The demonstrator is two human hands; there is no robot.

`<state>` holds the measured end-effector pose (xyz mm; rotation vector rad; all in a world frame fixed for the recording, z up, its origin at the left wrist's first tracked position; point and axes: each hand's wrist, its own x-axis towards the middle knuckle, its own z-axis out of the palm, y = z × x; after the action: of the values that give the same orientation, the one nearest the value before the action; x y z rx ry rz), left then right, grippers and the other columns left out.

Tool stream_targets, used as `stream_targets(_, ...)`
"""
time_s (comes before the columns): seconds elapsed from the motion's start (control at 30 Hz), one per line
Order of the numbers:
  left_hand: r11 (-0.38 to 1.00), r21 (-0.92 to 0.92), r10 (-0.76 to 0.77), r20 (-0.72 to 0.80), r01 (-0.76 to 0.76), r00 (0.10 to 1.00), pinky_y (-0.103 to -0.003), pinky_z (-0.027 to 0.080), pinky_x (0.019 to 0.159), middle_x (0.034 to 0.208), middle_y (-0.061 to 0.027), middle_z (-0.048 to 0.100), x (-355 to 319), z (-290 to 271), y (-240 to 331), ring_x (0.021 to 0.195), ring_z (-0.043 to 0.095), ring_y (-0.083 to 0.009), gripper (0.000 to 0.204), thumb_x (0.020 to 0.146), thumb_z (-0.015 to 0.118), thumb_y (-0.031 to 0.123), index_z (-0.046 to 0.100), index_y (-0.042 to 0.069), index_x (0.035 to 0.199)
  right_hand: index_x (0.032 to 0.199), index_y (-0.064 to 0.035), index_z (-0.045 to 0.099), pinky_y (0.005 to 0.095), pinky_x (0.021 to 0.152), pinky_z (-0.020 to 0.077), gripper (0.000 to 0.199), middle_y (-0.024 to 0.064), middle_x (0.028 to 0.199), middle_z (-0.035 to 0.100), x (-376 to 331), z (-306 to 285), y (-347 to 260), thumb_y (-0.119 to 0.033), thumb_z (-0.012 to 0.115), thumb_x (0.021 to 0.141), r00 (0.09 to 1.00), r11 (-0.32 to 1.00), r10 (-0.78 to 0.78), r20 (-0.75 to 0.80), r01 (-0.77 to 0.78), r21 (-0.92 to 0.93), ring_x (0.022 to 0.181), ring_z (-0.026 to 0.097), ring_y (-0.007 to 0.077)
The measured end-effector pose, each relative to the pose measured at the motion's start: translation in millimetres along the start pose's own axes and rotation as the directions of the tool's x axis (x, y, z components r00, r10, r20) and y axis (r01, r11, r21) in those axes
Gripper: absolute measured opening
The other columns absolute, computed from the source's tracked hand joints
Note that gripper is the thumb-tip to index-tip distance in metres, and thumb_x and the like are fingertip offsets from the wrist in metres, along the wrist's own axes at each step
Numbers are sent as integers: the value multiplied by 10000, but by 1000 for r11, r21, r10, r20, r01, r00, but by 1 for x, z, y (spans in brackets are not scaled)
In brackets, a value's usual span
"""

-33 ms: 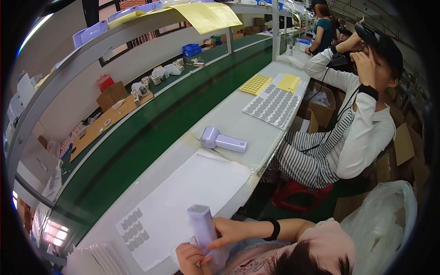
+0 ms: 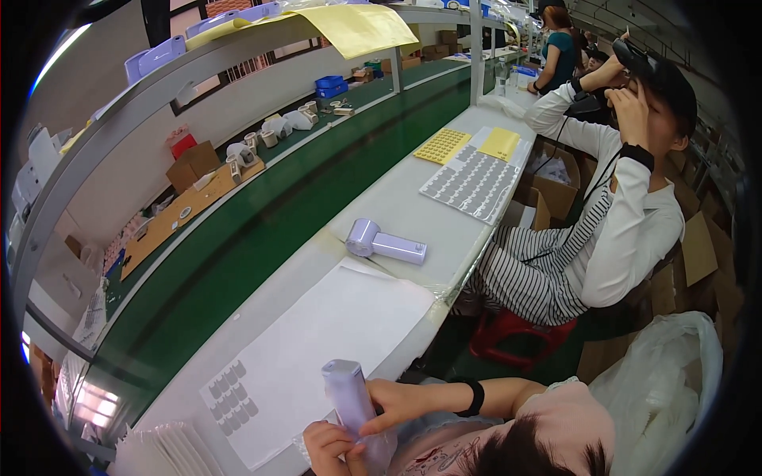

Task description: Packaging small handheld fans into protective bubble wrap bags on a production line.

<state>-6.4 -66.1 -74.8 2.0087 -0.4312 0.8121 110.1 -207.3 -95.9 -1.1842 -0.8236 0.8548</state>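
Note:
A lavender handheld fan (image 2: 350,397) stands nearly upright at the lower edge, its squared handle end up and its lower part hidden. My right hand (image 2: 394,406), with a black band at the wrist, is closed round its side. Lower down, my left hand (image 2: 333,446) has its fingers curled at the fan's lower part, where crinkled clear plastic (image 2: 302,448) shows. A white sheet (image 2: 317,333) lies on the bench beside the hands, with grey tab-shaped stickers (image 2: 232,397) at its near left. Beyond it rests another lavender handheld fan (image 2: 386,243) on its side.
Grey sticker sheets (image 2: 474,182) and yellow sheets (image 2: 443,147) lie farther along the bench. A green conveyor belt (image 2: 262,214) runs alongside. At right sits a co-worker (image 2: 627,214) with both hands raised to the head. A plastic bag (image 2: 667,389) and white sleeves (image 2: 163,452) are nearby.
The upper end of the held fan has dipped slightly and moved a little left. Both hands keep their hold in nearly the same place.

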Motion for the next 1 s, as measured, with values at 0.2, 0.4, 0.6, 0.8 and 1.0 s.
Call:
stream_targets(0.2, 956, 147, -253, -25, 254, 967, -434, 374, 875, 1145, -184, 445, 2, 1, 7, 1046, 447, -329, 492, 713, 693, 137, 428, 13, 1109, 1353, -34, 169, 306, 882, 403, 888, 79, 1053, 550, -5, -3, -10, -338, 723, 729, 990, 981, -29, 139, 55, -186, 987, 523, 168)
stream_targets(0.4, 609, -546, -574, 197, 575, 795, -414, 307, 992, 1298, -192, 307, -1, 4, 13, 1182, 381, -339, 1023, 664, 743, 438, 124, 33, 1370, 1393, -68, -55, 325, 867, 414, 1098, 100, 1098, 529, -19, 9, -25, -341, 752, 700, 951, 950, -305, 41, 307, -59, 1021, 515, 209)
stream_targets(0.6, 673, -382, -535, 339, 633, 774, -404, 367, 933, 1203, -173, 453, -8, -12, 21, 1113, 448, -312, 771, 651, 738, 339, 398, 7, 1257, 1401, -71, -74, 337, 871, 409, 1154, 129, 1121, 502, -17, 5, -51, -328, 778, 666, 958, 978, -170, 232, 193, -77, 1015, 513, 254)
stream_targets(0.8, 727, -366, -513, 272, 581, 814, -386, 394, 912, 1228, -145, 443, 4, 2, 10, 1110, 472, -245, 1001, 518, 878, 252, 291, -10, 1286, 1348, 26, 273, 362, 883, 406, 966, 172, 1170, 454, -5, 0, -62, -391, 776, 636, 922, 740, -351, 162, 379, -556, 1040, 486, 292)
stream_targets(1.0, 793, -425, -478, 9, 436, 878, -382, 350, 961, 1269, -151, 392, 4, 18, 8, 1160, 423, -258, 1114, 573, 848, 191, 97, 4, 1375, 1316, 26, 333, 394, 939, 360, 942, 184, 1246, 389, 14, -11, -48, -447, 769, 628, 859, 749, -480, 176, 506, -426, 1140, 419, 282)
